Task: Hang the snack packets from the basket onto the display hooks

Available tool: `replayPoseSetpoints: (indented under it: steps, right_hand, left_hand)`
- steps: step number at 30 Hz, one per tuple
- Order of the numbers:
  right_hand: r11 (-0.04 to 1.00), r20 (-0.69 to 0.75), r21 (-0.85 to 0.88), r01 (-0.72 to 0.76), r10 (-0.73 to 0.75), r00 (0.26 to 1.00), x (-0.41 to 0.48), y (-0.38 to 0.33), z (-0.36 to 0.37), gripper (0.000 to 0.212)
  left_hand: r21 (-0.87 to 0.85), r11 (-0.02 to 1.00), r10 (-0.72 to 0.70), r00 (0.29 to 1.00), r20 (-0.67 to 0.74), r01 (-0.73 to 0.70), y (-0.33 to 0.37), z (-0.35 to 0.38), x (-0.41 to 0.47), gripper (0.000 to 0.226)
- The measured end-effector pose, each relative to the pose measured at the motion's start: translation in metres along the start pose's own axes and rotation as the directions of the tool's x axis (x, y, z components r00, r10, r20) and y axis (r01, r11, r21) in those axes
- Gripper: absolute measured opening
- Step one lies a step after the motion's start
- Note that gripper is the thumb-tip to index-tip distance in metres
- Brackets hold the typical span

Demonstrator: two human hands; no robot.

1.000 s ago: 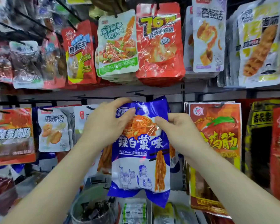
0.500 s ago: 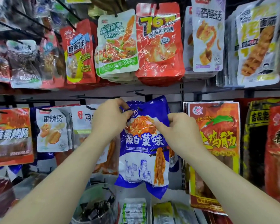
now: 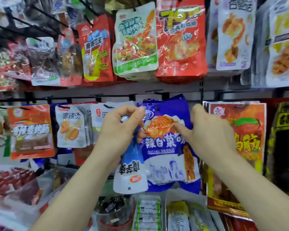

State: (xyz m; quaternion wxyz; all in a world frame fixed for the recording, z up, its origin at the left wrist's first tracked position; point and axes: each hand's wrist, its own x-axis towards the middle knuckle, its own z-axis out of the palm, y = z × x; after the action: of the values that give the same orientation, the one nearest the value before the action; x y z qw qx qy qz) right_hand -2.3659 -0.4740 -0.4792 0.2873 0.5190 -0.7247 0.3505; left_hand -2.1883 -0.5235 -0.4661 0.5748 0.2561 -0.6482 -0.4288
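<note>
The left hand [image 3: 118, 132] pinches a small blue and white packet [image 3: 129, 170], which dangles upside down beside the blue packets [image 3: 165, 147] on the hook [image 3: 157, 108]. The right hand [image 3: 210, 130] touches those; I cannot tell if it grips. Held by just one end, the small packet could slip and fall.

the scene is lit brightly and evenly, and a soft band of shadow is cast just below the upper row of packets. glare is caught on the glossy red packet [image 3: 180, 39] at upper centre and on the green-and-white packet [image 3: 136, 42] beside it. motion blur is spread over the whole frame: the right hand [image 3: 212, 135] is smeared most (its fingertips are hardly separable), and print on the blue packet [image 3: 165, 142] is softened. the rail [image 3: 40, 100] is bowed towards the left edge by the wide lens.
</note>
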Motion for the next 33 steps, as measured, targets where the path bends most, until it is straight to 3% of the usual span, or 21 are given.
replayPoseSetpoints:
  steps: [2,3,4,5,6,7,8,9,10,12,15,18,21,24,27,28,30,31,33]
  right_hand:
    - [0.997,-0.102,0.039,0.07,-0.066,0.993,-0.004,-0.002,-0.026,0.045]
    - [0.979,-0.065,0.189,0.077,-0.066,0.996,-0.006,-0.006,-0.042,0.044]
    - [0.908,0.071,0.419,0.019,-0.054,0.996,-0.007,-0.01,-0.057,0.044]
    - [0.771,0.317,0.622,-0.138,-0.086,0.944,-0.006,-0.015,-0.073,0.045]
    - [0.616,0.554,0.716,-0.33,-0.213,0.805,-0.004,-0.02,-0.086,0.045]
    - [0.489,0.686,0.718,-0.495,-0.376,0.623,-0.001,-0.024,-0.098,0.036]
    - [0.382,0.715,0.692,-0.613,-0.484,0.505,0.003,-0.027,-0.109,0.022]
    - [0.306,0.699,0.681,-0.665,-0.544,0.465,0.008,-0.028,-0.12,0.02]
    - [0.274,0.689,0.682,-0.678,-0.55,0.471,0.016,-0.028,-0.133,0.027]
    - [0.274,0.702,0.701,-0.658,-0.425,0.572,0.043,-0.03,-0.168,0.031]
    - [0.207,0.702,0.712,-0.671,-0.236,0.672,0.081,-0.041,-0.224,0.036]
    - [0.159,0.71,0.702,-0.694,-0.218,0.669,0.124,-0.063,-0.303,0.051]
    - [0.153,0.685,0.729,-0.667,-0.149,0.714,0.164,-0.09,-0.377,0.029]
    - [0.187,0.667,0.743,-0.642,-0.272,0.693,0.187,-0.108,-0.442,0.025]
    - [0.268,0.647,0.755,-0.598,-0.455,0.613,0.206,-0.127,-0.495,0.03]
    - [0.325,0.616,0.787,-0.524,-0.442,0.652,0.212,-0.136,-0.509,0.027]
    - [0.449,0.484,0.833,-0.322,-0.314,0.817,0.223,-0.161,-0.526,0.014]
    - [0.492,0.411,0.834,-0.251,-0.248,0.877,0.227,-0.174,-0.53,0.02]
    - [0.525,0.326,0.831,-0.184,-0.191,0.926,0.236,-0.205,-0.531,0.031]
  left_hand:
    - [-0.117,0.991,-0.068,0.997,0.018,0.07,0.021,0.002,-0.006,0.029]
    - [-0.153,0.982,-0.106,0.994,0.038,0.111,0.033,0.003,-0.01,0.029]
    - [-0.182,0.971,-0.142,0.987,0.07,0.152,0.045,0.006,-0.012,0.027]
    - [-0.218,0.958,-0.168,0.981,0.102,0.187,0.057,0.009,-0.013,0.021]
    - [-0.274,0.939,-0.183,0.976,0.122,0.21,0.068,0.013,-0.013,0.014]
    - [-0.34,0.914,-0.188,0.975,0.122,0.219,0.081,0.016,-0.011,0.008]
    - [-0.397,0.894,-0.184,0.978,0.099,0.209,0.095,0.019,-0.007,0.011]
    - [-0.441,0.878,-0.177,0.982,0.068,0.189,0.111,0.021,-0.002,0.016]
    - [-0.472,0.867,-0.167,0.985,0.03,0.161,0.13,0.023,0.003,0.019]
    - [-0.453,0.883,-0.149,0.989,-0.023,0.123,0.173,0.023,0.019,0.026]
    - [-0.257,0.962,-0.123,0.987,-0.103,0.093,0.226,0.018,0.035,0.026]
    - [-0.139,0.969,-0.221,0.968,-0.119,0.204,0.295,0.013,0.047,0.013]
    - [-0.199,0.914,-0.381,0.917,-0.115,0.354,0.365,0.015,0.045,0.021]
    - [-0.366,0.839,-0.464,0.881,-0.094,0.403,0.428,0.01,0.035,0.021]
    - [-0.369,0.822,-0.484,0.873,-0.055,0.433,0.471,-0.005,0.023,0.031]
    - [-0.325,0.823,-0.496,0.868,-0.011,0.466,0.484,-0.011,0.019,0.035]
    - [-0.22,0.832,-0.5,0.86,0.099,0.509,0.501,-0.03,0.011,0.038]
    - [-0.18,0.853,-0.468,0.871,0.151,0.49,0.506,-0.042,0.009,0.036]
    - [-0.15,0.9,-0.36,0.892,0.275,0.41,0.521,-0.072,0.011,0.043]
